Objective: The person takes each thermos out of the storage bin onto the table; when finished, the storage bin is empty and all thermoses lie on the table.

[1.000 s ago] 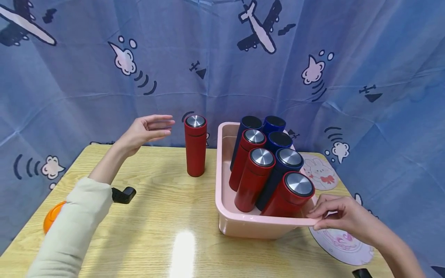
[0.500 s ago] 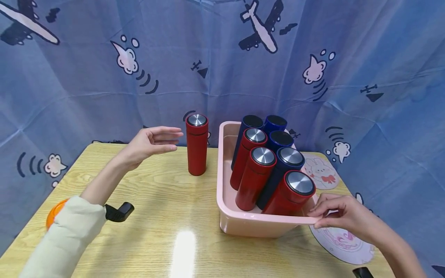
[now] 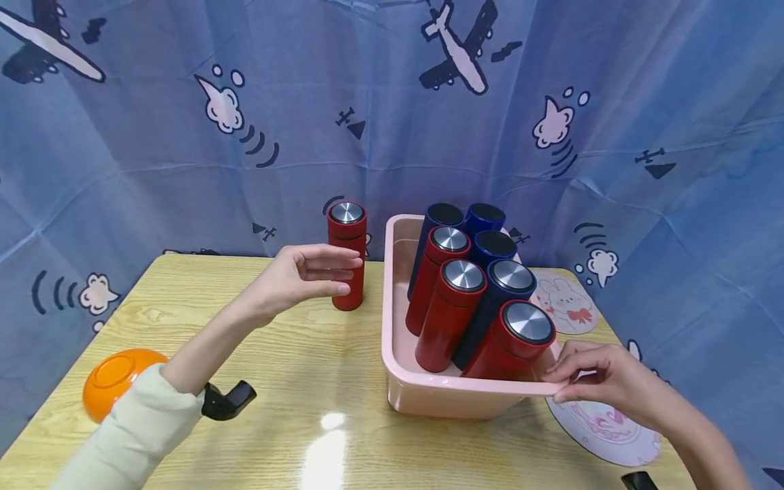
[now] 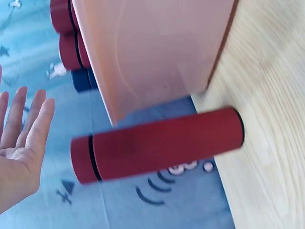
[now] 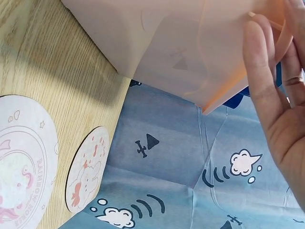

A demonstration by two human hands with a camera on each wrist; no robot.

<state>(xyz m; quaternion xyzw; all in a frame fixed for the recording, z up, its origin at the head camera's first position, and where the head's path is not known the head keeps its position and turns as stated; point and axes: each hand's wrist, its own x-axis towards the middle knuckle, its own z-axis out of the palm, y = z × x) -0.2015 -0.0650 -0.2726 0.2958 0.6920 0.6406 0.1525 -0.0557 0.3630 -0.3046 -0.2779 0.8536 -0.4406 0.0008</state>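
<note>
A red thermos flask with a silver lid top stands upright on the table, left of a pink plastic bin. My left hand is in front of it, fingers straight and thumb apart, overlapping the flask in the head view. In the left wrist view a gap shows between that hand and the red flask. My right hand pinches the bin's near right corner rim. Inside the bin stand several red flasks and dark blue flasks; the nearest red one leans.
An orange bowl lies upside down at the table's left, partly behind my left sleeve. Two printed round mats lie right of the bin, the nearer one beneath my right hand. A blue curtain hangs behind the table.
My left hand has moved right and toward me, from beside the standing red flask to in front of it. The right hand has stayed on the bin's rim.
</note>
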